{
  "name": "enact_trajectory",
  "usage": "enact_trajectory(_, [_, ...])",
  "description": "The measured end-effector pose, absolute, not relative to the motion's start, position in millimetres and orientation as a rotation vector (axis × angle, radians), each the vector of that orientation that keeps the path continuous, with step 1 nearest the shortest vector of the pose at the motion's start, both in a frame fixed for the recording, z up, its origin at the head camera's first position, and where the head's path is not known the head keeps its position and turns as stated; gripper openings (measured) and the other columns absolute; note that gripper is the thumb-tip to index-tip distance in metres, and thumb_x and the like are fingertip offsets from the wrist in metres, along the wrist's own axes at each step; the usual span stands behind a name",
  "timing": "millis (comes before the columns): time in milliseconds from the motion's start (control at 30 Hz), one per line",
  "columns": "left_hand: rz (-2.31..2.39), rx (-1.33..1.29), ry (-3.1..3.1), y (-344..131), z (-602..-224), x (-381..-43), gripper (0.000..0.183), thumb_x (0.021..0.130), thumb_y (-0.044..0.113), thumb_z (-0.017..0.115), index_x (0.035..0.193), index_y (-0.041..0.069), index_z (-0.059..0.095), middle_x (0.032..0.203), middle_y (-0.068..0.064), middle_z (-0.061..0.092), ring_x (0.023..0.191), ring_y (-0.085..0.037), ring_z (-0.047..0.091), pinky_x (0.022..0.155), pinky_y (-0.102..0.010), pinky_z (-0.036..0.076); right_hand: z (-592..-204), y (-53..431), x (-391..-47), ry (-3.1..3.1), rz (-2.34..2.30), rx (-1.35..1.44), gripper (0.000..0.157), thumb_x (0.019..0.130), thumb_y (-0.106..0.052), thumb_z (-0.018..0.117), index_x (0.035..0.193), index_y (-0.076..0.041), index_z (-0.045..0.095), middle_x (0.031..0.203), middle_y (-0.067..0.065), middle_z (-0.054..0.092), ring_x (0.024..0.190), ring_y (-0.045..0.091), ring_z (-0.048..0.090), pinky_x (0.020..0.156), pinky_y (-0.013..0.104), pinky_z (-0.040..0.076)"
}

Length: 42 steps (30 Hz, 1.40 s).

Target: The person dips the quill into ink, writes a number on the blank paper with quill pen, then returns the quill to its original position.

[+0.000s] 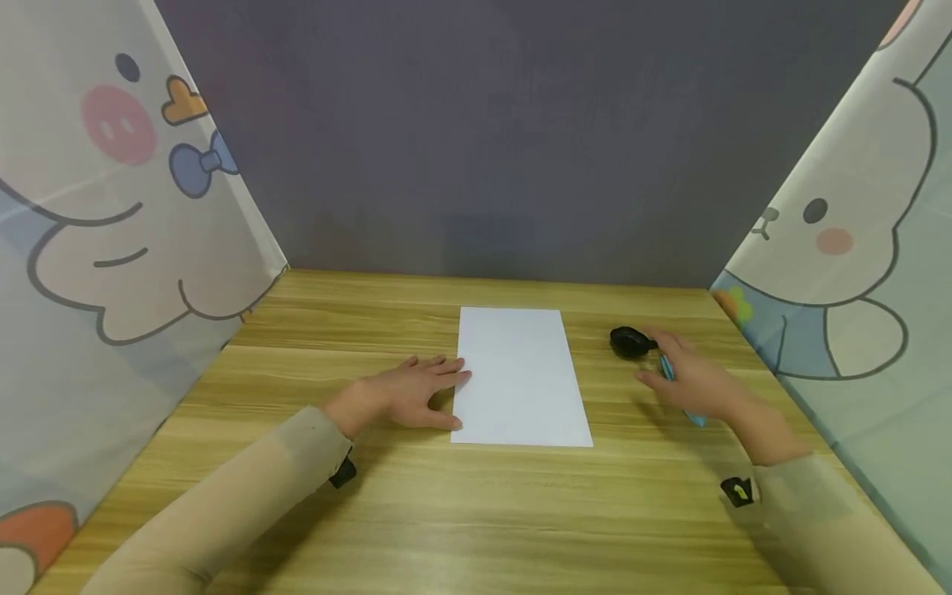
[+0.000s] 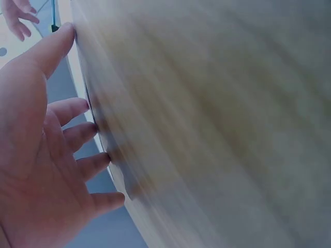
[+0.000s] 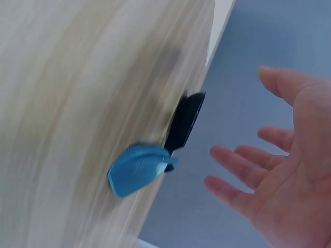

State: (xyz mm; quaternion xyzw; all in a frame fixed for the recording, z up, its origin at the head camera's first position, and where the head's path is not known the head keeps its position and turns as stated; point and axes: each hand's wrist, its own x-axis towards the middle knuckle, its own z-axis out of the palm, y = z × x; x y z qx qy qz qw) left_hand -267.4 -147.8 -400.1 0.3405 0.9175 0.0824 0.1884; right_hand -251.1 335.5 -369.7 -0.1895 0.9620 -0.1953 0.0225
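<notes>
A white sheet of paper (image 1: 521,376) lies flat on the wooden table. My left hand (image 1: 416,395) is at its left edge, fingers spread and fingertips on the margin. The left wrist view shows the fingertips of my left hand (image 2: 57,144) lined along that edge. To the right of the sheet lies a tool with a rounded black head (image 1: 630,342) and a blue handle (image 3: 137,170). Over it hovers my right hand (image 1: 695,380), partly covering the handle in the head view. In the right wrist view the loosely extended fingers (image 3: 238,165) are apart from the tool.
The wood-grain table (image 1: 521,521) ends at a dark grey panel (image 1: 506,149) at the back. Cartoon-printed curtains hang at the left (image 1: 134,248) and right (image 1: 855,248) sides.
</notes>
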Motion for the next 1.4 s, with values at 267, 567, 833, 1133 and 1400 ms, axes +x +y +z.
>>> enact_trajectory(267, [0.23,0.945,2.578,-148,-402,-269,0.092,0.104,0.072,0.059,0.177,0.028,0.023,0.187,0.001,0.012,0.174,-0.034,0.01,0.136,-0.07,0.013,-372,367,-266,3.026,-0.745,-0.57,0.056,0.116,-0.025,0.059,0.162,0.005,0.046,0.159,0.038,0.049,0.128,0.059,0.064,0.098,0.07,0.058])
enact_trajectory(567, [0.245,0.943,2.568,-151,-408,-271,0.093,0.104,0.073,0.059,0.178,0.03,0.022,0.187,0.002,0.01,0.174,-0.034,0.009,0.136,-0.071,0.012,-380,395,-279,3.099,-0.692,-0.498,0.037,0.115,-0.019,0.06,0.144,0.003,0.067,0.136,0.031,0.072,0.107,0.042,0.075,0.079,0.039,0.063])
enact_trajectory(833, [0.258,0.949,2.567,-151,-406,-270,0.093,0.105,0.071,0.06,0.178,0.028,0.022,0.187,0.0,0.011,0.173,-0.035,0.009,0.136,-0.071,0.013,-385,407,-290,3.058,-0.7,-0.51,0.033,0.114,-0.012,0.061,0.142,0.003,0.068,0.136,0.031,0.072,0.106,0.042,0.075,0.084,0.041,0.063])
enact_trajectory(1133, [0.267,0.953,2.573,-151,-404,-269,0.093,0.105,0.07,0.06,0.178,0.026,0.023,0.187,-0.002,0.012,0.173,-0.036,0.009,0.136,-0.072,0.013,-391,410,-304,2.993,-0.626,-0.57,0.031,0.111,-0.008,0.063,0.14,0.001,0.071,0.137,0.033,0.071,0.114,0.049,0.072,0.094,0.061,0.061])
enact_trajectory(1400, [0.284,0.954,2.57,-151,-404,-268,0.093,0.105,0.07,0.061,0.177,0.025,0.025,0.187,-0.003,0.013,0.173,-0.037,0.011,0.135,-0.072,0.012,-394,408,-309,2.952,-0.628,-0.622,0.031,0.108,0.002,0.061,0.135,-0.001,0.075,0.129,0.025,0.076,0.114,0.045,0.073,0.09,0.049,0.061])
